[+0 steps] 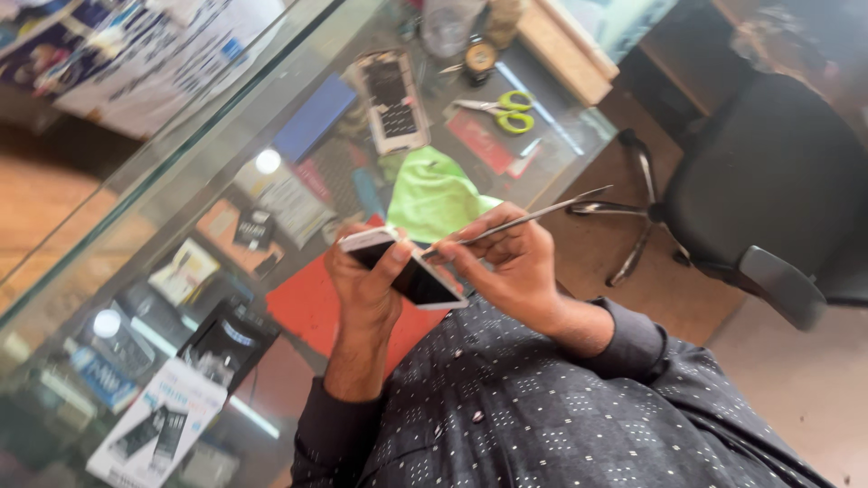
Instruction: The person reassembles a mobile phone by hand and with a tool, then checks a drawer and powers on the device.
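Observation:
My left hand (366, 285) grips a white smartphone (411, 271) with a dark screen, tilted above the counter edge. My right hand (506, 262) holds a thin metal pry tool (533, 215), its near tip resting at the phone's upper edge and its far end pointing up to the right. Both hands sit close together above my lap, over a red mat (312, 303) on the glass counter.
A glass counter (181, 172) carries a green cloth (434, 194), green-handled scissors (502, 110), an opened white phone body (393, 99), a blue box (315, 117) and a red card (484, 145). Boxes lie under the glass. A black office chair (759, 190) stands at right.

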